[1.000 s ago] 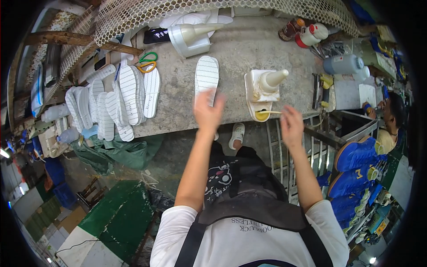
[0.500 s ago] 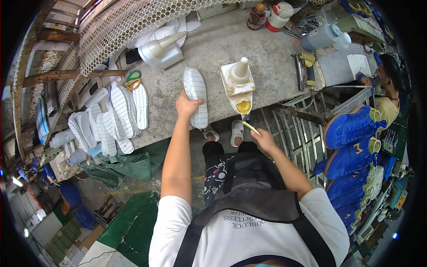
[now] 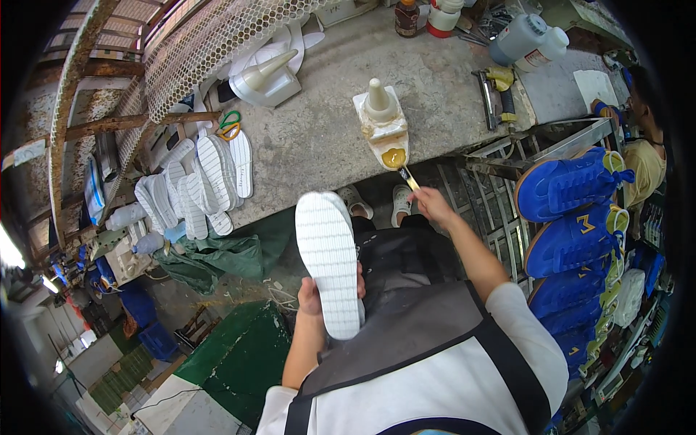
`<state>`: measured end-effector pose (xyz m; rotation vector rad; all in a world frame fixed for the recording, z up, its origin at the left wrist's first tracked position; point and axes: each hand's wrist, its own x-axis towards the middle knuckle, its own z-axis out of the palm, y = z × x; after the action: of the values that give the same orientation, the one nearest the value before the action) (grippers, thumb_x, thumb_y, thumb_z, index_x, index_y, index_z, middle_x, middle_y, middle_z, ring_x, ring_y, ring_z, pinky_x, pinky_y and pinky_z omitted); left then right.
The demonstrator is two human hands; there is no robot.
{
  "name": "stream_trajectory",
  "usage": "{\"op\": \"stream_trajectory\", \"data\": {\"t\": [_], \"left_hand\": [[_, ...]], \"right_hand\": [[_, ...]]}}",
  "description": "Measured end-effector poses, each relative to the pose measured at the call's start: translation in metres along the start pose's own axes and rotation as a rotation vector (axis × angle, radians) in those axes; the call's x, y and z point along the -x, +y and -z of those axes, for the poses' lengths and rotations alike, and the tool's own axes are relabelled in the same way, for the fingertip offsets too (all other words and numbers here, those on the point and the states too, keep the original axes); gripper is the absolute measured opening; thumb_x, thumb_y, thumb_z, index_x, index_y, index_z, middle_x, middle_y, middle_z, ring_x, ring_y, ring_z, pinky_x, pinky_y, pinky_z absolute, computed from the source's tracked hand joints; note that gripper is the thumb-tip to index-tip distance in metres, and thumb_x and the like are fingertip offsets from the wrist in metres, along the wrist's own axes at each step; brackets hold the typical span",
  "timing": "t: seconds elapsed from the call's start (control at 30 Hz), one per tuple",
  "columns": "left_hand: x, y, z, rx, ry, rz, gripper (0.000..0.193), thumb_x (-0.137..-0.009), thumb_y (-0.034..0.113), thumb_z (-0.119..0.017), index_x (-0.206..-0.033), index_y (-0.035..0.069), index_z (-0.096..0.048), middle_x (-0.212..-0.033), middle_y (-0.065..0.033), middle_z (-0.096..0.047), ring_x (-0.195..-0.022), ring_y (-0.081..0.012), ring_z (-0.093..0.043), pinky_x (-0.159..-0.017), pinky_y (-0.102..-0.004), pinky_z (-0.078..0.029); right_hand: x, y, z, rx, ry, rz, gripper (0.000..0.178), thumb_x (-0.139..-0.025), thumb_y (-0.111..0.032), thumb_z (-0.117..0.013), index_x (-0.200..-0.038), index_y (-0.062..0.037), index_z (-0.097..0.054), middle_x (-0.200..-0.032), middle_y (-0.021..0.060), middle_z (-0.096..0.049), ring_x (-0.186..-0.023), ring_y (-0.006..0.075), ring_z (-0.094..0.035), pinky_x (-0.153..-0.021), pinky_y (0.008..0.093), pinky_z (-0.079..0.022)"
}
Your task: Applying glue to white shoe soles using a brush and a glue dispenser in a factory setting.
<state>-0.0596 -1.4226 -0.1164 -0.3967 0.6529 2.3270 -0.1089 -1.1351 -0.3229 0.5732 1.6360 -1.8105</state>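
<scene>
My left hand [image 3: 310, 299] grips white striped insoles [image 3: 325, 254], two or more stacked, in front of the apron. Its thumb lies on one side and its fingertips show on the other. My right hand [image 3: 433, 206] is closed around the handle of a small brush [image 3: 411, 180]. The brush's tip is at the lip of a white cut-open container [image 3: 374, 133] with amber glue [image 3: 394, 157] in its front end. A pale cone-shaped nozzle rises from that container at the bench's near edge.
More striped insoles [image 3: 214, 170] lie piled on the bench [image 3: 304, 145] at left, beside green-and-orange scissors [image 3: 230, 125]. Blue shoes [image 3: 573, 188] stand stacked on a metal rack at right. Bottles [image 3: 519, 38] and a hammer-like tool [image 3: 486, 100] lie beyond. Another person sits at far right.
My left hand has lifted the insoles off the bench and drawn them toward my body. My right hand's brush has moved closer to the glue container's lip.
</scene>
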Motion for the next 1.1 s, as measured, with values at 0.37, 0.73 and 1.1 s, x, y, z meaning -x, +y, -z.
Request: {"op": "stream_trajectory", "data": {"t": [0.37,0.73,1.1], "left_hand": [[0.016,-0.012,0.012,-0.054,0.293,-0.102,0.065,-0.077,0.032,-0.062,-0.126,-0.005,-0.043,-0.103,-0.0201,-0.062,-0.082,-0.0298,-0.065,-0.068,-0.0401,-0.055],[0.034,0.011,0.043,-0.096,0.263,0.077,0.068,-0.069,0.029,-0.061,-0.122,-0.009,-0.044,-0.102,-0.0240,-0.060,-0.082,-0.0342,-0.064,-0.072,-0.0439,-0.054],[-0.018,0.101,0.042,-0.295,0.229,0.238,0.065,-0.066,0.010,-0.062,-0.126,-0.006,-0.042,-0.113,-0.0185,-0.059,-0.099,-0.0279,-0.061,-0.087,-0.0392,-0.050]], "right_hand": [[-0.016,-0.071,0.006,1.187,0.396,0.392,0.029,-0.088,-0.034,-0.052,-0.086,-0.0058,-0.060,-0.081,0.0137,-0.065,-0.074,0.0334,-0.063,-0.066,0.0436,-0.050],[0.001,-0.054,-0.022,-0.137,-0.436,-0.126,0.031,-0.091,-0.030,-0.052,-0.078,-0.0042,-0.064,-0.050,-0.0087,-0.036,-0.042,0.0014,-0.028,-0.039,0.0199,-0.019],[0.028,-0.120,-0.020,-0.032,-0.359,0.048,0.036,-0.089,-0.032,-0.055,-0.075,0.0001,-0.063,-0.050,-0.0047,-0.042,-0.042,0.0043,-0.031,-0.040,0.0215,-0.023]]}}
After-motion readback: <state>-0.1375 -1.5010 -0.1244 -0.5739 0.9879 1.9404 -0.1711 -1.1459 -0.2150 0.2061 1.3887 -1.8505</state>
